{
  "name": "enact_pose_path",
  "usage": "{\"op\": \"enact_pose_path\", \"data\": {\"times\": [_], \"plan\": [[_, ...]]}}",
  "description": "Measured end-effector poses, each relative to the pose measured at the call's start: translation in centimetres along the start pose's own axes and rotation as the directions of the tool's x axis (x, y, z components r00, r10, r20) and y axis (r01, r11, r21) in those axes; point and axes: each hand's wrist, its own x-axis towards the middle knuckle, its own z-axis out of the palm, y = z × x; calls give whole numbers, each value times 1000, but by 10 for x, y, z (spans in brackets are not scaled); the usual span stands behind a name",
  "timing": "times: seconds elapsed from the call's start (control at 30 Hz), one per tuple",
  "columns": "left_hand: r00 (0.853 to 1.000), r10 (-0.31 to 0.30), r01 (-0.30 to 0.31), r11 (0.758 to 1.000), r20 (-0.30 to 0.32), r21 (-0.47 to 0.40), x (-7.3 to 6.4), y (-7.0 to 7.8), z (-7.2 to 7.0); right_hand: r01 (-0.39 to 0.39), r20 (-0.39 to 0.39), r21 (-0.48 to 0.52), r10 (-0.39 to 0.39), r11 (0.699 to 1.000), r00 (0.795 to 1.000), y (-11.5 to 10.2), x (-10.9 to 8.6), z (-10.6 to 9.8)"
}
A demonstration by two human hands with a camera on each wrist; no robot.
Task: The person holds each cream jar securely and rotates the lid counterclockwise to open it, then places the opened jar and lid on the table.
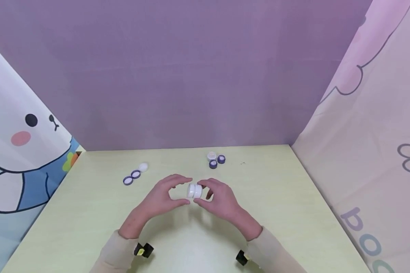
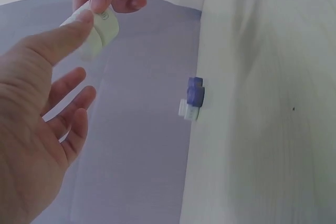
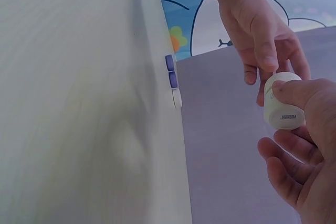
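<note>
A small white screw-top jar (image 1: 194, 191) is held above the table, lying sideways, with a groove between its two parts. My right hand (image 1: 222, 199) pinches it between thumb and fingers; dark print shows on the jar (image 3: 283, 106) in the right wrist view. At its other end is my left hand (image 1: 162, 197), thumb and fingers spread apart around that end in a gap wider than the jar. In the left wrist view the left thumb (image 2: 68, 35) overlaps the jar (image 2: 100, 32), while the other left fingers are loosely bent and hold nothing.
On the pale table (image 1: 270, 189), two purple-rimmed lids (image 1: 135, 174) and a white lid (image 1: 143, 167) lie in a row at the back left. Two small purple jars (image 1: 213, 164) and a white jar (image 1: 212, 156) cluster at the back middle. A purple cloth (image 1: 177, 76) rises behind.
</note>
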Motion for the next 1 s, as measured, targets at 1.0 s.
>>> {"op": "enact_pose_path", "data": {"times": [1.0], "plan": [[997,-71,74,995,-41,62,-3,-1,2,-6,16,7,6,1000,1000,-2,-5,6]]}}
